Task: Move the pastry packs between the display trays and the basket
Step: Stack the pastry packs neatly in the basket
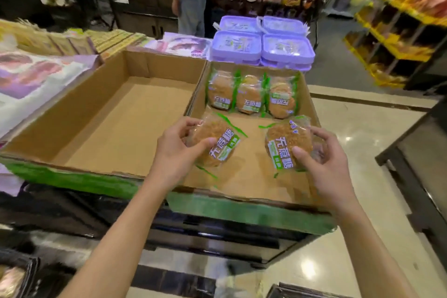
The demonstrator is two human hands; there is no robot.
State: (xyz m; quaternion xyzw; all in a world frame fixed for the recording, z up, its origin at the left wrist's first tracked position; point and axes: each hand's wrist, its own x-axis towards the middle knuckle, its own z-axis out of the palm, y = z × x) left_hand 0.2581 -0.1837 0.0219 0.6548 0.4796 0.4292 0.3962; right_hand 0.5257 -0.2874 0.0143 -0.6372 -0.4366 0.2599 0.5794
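With three clear-wrapped round pastry packs (251,93) standing at the back of the right-hand brown cardboard display tray (312,104), the left hand (179,150) and right hand (324,155) each grip one more above its floor; the basket is indistinct.

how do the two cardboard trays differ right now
The left tray shows only a bare cardboard floor; the right tray holds three pastry packs standing along its far wall. Both hands hold packs over the right tray, none over the left. Both are brown with green fronts.
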